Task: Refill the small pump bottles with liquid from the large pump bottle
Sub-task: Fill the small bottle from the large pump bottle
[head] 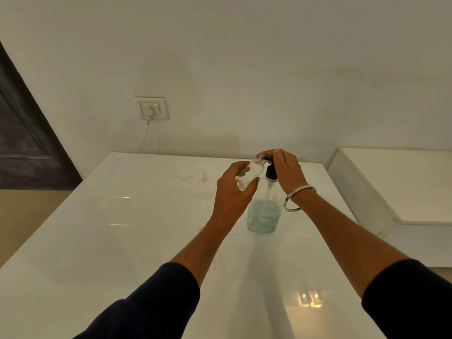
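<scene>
Broadly, the white glossy counter (pixel 102 241) is filling the lower half of the view, running up to a pale wall (pixel 244 57) at twelve o'clock. A dark door (pixel 27 148) is showing at nine o'clock, and a white ledge (pixel 396 187) is sitting at three o'clock beside the counter. On the wall, toward eleven o'clock, a switch plate (pixel 153 108) is carrying a plug with a thin cable hanging down.

Near the centre, the large pump bottle (pixel 263 216) is standing upright on the counter, its clear square body holding pale blue-green liquid, with a black pump head (pixel 271 172) raised on a clear stem. The right hand (pixel 285 167) is resting on top of that pump head, fingers curled down over the nozzle; a metal bangle (pixel 299 198) is circling the wrist at its four o'clock.

Just at nine o'clock of the pump head, the left hand (pixel 234 189) is gripping a small clear bottle (pixel 252 172) between thumb and fingers, holding it tilted in the air with its open threaded neck pointing toward the nozzle at one o'clock. Whether neck and nozzle are touching is hard to tell.

Farther toward ten o'clock, a second small clear bottle (pixel 205 184) is standing faintly on the counter, well apart from the hands. Dark sleeves (pixel 156 304) are covering both forearms at six o'clock.
</scene>
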